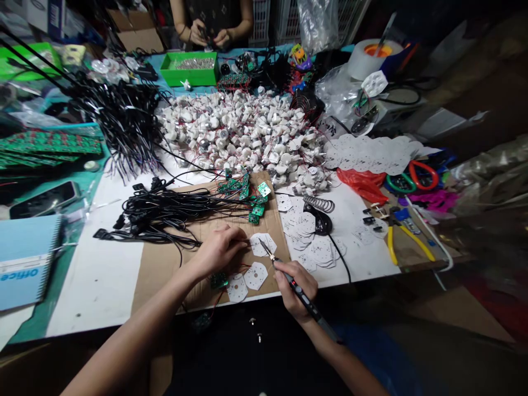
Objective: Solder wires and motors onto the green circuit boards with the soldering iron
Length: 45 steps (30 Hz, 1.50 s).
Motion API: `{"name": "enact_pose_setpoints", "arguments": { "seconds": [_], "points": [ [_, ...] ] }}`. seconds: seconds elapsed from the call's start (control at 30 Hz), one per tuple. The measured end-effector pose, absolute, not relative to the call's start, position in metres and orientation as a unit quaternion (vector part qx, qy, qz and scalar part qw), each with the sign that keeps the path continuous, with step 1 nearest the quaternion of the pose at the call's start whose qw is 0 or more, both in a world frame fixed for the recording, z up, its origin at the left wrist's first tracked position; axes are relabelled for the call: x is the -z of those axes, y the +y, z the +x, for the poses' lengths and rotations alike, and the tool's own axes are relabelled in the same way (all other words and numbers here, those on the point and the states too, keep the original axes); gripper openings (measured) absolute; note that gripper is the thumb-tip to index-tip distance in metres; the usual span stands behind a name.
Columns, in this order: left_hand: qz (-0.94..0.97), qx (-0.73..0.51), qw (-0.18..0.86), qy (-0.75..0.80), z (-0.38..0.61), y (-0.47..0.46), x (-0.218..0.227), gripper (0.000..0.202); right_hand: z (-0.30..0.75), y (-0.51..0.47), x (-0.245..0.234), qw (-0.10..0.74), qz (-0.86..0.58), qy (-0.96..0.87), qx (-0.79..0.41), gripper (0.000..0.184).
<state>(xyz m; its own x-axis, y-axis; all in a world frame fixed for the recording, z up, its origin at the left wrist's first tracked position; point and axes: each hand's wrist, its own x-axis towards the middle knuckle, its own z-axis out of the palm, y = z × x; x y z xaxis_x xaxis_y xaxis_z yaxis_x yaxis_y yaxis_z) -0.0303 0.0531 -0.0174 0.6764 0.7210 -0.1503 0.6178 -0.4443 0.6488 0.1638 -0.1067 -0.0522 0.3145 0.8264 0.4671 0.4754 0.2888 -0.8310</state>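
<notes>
In my right hand (295,286) is a soldering iron (305,300), gripped like a pen, with its tip on or just over a white hexagonal board (258,247). My left hand (223,246) has its fingers pinched together at that board's left edge; what they hold, perhaps a thin wire, is too small to make out. Nearer to me lie two more white hexagonal boards, one on the right (256,275) and one on the left (237,288). A green circuit board (218,280) with red wires sits beside them. All rest on a cardboard sheet (160,275).
Black cables (165,206) with green circuit boards lie beyond my left hand. A heap of small white parts (243,132) fills the middle. White boards (322,247), a coiled spring stand (319,204) and yellow-handled pliers (410,242) are on the right. A person (212,27) works opposite.
</notes>
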Motion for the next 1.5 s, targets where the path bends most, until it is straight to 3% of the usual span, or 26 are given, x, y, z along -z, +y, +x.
{"name": "enact_pose_setpoints", "arguments": {
  "seconds": [0.47,1.5],
  "points": [
    [0.874,-0.049,0.19,0.445,-0.016,0.027,0.024,0.015,0.164,-0.105,0.053,0.546,-0.554,-0.609,-0.154,0.025],
    [0.889,-0.054,0.191,0.412,-0.018,0.032,0.029,0.02,0.165,-0.104,0.05,0.522,-0.553,-0.63,-0.159,0.023]
  ]
}}
